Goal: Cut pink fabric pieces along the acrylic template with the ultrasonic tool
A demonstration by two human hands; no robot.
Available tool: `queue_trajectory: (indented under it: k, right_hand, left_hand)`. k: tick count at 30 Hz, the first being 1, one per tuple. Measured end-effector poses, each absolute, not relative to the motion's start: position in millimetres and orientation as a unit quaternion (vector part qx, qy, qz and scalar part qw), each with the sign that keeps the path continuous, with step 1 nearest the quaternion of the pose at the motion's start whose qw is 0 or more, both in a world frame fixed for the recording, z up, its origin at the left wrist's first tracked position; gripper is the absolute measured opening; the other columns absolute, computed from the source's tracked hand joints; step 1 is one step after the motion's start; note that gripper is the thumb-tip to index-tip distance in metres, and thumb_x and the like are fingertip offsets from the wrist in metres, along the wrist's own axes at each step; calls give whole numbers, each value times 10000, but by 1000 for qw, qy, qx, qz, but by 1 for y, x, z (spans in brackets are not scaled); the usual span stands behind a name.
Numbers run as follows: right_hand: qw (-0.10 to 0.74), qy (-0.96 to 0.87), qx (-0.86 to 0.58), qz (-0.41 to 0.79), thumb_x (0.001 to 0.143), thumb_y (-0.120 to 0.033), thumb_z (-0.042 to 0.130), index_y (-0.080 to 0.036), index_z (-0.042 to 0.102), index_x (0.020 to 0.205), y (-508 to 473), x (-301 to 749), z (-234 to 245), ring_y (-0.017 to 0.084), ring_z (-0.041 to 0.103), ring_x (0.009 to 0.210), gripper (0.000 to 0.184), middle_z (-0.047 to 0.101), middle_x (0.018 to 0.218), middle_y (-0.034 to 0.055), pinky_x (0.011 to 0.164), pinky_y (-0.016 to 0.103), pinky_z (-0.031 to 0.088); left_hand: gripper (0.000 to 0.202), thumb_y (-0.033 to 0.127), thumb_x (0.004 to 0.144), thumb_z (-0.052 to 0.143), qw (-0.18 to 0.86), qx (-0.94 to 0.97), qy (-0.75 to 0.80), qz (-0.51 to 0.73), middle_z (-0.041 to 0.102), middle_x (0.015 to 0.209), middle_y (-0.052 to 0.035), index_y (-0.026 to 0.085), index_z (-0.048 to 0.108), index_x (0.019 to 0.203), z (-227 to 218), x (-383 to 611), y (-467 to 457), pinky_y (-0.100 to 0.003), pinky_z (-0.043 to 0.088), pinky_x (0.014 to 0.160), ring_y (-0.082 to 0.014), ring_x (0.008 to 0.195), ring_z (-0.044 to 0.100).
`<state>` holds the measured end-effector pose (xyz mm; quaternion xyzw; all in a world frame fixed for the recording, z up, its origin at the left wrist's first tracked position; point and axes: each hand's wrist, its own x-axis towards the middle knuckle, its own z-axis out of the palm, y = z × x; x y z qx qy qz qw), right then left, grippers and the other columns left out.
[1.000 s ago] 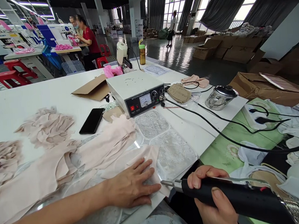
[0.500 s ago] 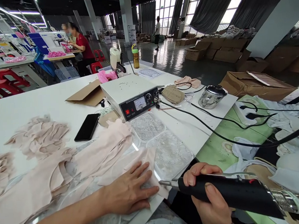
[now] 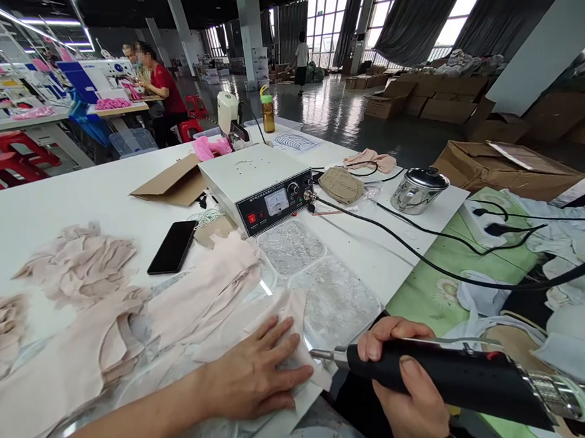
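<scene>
My left hand (image 3: 260, 368) lies flat with fingers spread on a piece of pale pink fabric (image 3: 296, 305) at the table's edge. In my right hand (image 3: 409, 384) is a black handheld ultrasonic cutter (image 3: 448, 371), fingers wrapped round its body. Its narrow metal tip (image 3: 322, 354) points left and meets the fabric's right side, close to my left fingertips; exact contact is hard to tell. A clear patterned sheet (image 3: 338, 299) lies beneath the fabric. More pale pink pieces (image 3: 201, 285) are spread to the left.
A control box (image 3: 257, 188) with a dial stands mid-table, its black cable (image 3: 398, 231) running right. Nearby are a phone (image 3: 172, 247), a crumpled fabric pile (image 3: 82, 260), brown cardboard (image 3: 169, 181) and a steel cup (image 3: 418, 190). A person in red (image 3: 162, 81) sits at a sewing machine behind.
Both hands and the cutter stay almost in place. The view shifts very slightly. In the background, a walking person has moved a little to the left.
</scene>
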<state>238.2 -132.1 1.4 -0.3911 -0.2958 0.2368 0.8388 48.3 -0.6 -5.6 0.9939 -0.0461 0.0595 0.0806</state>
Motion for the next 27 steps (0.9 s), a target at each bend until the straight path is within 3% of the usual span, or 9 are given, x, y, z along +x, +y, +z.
queue_trajectory:
  k: [21,27]
  right_hand:
    - [844,-299,-373,243,828,-309,586,-242,575,906,-131,244,4,107,530,574,103,503,777,-10,517,275,499]
    - [844,-298,-372,245,841,-324,568,-236,552,902,-130,242,3,105,531,569,108,502,791,-11,516,285,494]
  left_hand:
    - [415,433,951,539,70,995,-50,46,501,1367,-148,261,518,1328,-6,49,-1,-575,354,1075,-393,1349,377]
    - [480,391,909,616,53,996,-62,40,487,1388,-159,244,507,1352,-4,49,2,-597,372,1051,-428,1354,354]
